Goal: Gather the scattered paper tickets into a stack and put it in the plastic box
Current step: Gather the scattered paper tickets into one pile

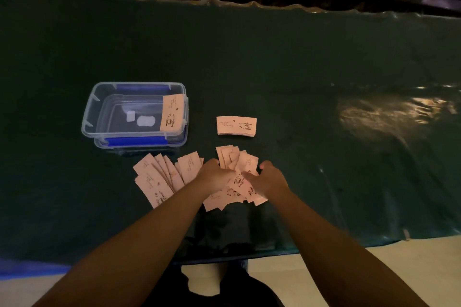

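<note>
Pale pink paper tickets with a coffee-cup print lie scattered on the dark green table near its front edge: a fanned group (159,177) at the left and a looser pile (237,169) in the middle. My left hand (215,174) and my right hand (270,179) rest on the middle pile, fingers curled over several tickets and pressing toward each other. A neat ticket stack (236,126) lies apart, farther back. The clear plastic box (99,112) with blue clips stands at the left, with one ticket stack (173,112) leaning against its right inner wall.
A dark green glossy cover (324,70) spreads over the table, with a light reflection at the right. Plants and a dark ledge run along the far edge. Pale floor and my dark trousers show below the front edge.
</note>
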The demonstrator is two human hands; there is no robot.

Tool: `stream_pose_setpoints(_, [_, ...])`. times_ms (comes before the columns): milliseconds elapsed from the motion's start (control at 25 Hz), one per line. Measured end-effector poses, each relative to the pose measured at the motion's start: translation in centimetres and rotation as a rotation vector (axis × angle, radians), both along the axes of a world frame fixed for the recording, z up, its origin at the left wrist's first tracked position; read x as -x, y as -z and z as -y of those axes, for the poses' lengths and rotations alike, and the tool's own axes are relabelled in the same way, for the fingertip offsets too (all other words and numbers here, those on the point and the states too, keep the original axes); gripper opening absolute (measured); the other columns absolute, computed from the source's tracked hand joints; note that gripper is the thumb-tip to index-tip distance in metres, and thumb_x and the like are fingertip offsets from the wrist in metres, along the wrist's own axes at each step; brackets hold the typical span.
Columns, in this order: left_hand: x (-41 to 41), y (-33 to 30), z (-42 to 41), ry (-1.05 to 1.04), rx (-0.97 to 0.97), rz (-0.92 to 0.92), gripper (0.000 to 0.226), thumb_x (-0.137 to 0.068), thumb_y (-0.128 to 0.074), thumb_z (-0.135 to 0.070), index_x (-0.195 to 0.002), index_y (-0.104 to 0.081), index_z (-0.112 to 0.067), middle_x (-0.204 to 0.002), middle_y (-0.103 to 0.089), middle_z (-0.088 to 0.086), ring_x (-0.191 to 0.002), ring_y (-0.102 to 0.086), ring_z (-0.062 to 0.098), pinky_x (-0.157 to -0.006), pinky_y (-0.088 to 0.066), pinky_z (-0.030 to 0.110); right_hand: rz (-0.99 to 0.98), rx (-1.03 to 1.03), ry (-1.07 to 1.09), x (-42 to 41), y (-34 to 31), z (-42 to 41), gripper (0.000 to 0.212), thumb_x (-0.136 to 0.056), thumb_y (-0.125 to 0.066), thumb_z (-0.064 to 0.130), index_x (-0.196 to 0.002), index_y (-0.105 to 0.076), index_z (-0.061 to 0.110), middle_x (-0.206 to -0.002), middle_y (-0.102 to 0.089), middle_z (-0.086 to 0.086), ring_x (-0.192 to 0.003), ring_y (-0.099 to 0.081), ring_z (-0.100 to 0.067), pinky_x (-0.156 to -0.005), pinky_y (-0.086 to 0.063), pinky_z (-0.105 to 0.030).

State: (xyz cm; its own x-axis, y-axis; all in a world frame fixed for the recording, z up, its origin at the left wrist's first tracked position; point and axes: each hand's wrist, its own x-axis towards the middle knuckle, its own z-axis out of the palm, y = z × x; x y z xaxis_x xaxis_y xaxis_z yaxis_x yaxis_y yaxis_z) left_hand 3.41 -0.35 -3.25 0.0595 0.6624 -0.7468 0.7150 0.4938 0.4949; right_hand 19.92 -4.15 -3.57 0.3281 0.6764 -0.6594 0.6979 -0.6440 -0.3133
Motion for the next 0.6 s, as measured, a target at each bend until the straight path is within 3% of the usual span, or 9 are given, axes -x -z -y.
stream_pose_setpoints(240, [-0.6,-0.6,0.6,0.094,-0.016,0.031,0.039,-0.101,-0.064,-0.031,-0.136,-0.055,-0.017,-0.091,-0.060,-0.007,-0.074,-0.061,0.007,-0.057,-0.044,0.021,-0.110,-0.029,0.096,0.7,0.3,-0.4,0.053,-0.097,-0.066,0.055,-0.132,-0.057,0.016,-0.091,-0.059,0.006,-0.079,-0.058,-0.007,-0.060,-0.044,-0.027])
stream_pose_setpoints(320, [-1.1,-0.8,0.9,0.094,-0.022,0.033,0.038,-0.104,-0.059,-0.027,-0.140,-0.053,-0.016,-0.104,-0.063,-0.004,-0.079,-0.062,0.008,-0.060,-0.047,0.022,-0.162,-0.052,0.122,1.0,0.7,-0.6,0.050,-0.097,-0.066,0.055,-0.128,-0.062,0.015,-0.095,-0.061,0.004,-0.085,-0.061,-0.011,-0.069,-0.051,-0.030])
stream_pose_setpoints(440, [-2.2,-1.4,1.1,0.086,-0.025,-0.019,0.041,-0.107,-0.054,-0.023,-0.146,-0.048,-0.012,-0.130,-0.064,0.009,-0.104,-0.068,0.019,-0.070,-0.052,0.026,-0.255,-0.077,0.222,1.4,1.0,-0.7,0.047,-0.095,-0.071,0.050,-0.126,-0.061,0.016,-0.106,-0.065,-0.001,-0.094,-0.066,-0.018,-0.093,-0.062,-0.044])
stream_pose_setpoints(520, [-2.7,-1.3,1.2,0.086,-0.034,-0.019,0.041,-0.108,-0.052,-0.022,-0.147,-0.045,-0.011,-0.134,-0.063,0.010,-0.103,-0.066,0.019,-0.063,-0.047,0.023,-0.325,-0.070,0.309,1.6,0.8,-0.6,0.055,-0.094,-0.074,0.047,-0.136,-0.055,0.017,-0.111,-0.062,-0.001,-0.087,-0.064,-0.015,-0.088,-0.063,-0.043])
stream_pose_setpoints(600, [-3.1,-1.5,1.5,0.088,-0.037,-0.013,0.040,-0.109,-0.049,-0.023,-0.147,-0.045,-0.011,-0.131,-0.063,0.009,-0.088,-0.063,0.013,-0.058,-0.044,0.022,-0.374,-0.055,0.378,1.4,0.5,-0.5,0.067,-0.093,-0.075,0.047,-0.147,-0.051,0.016,-0.119,-0.063,-0.004,-0.088,-0.064,-0.015,-0.077,-0.060,-0.037])
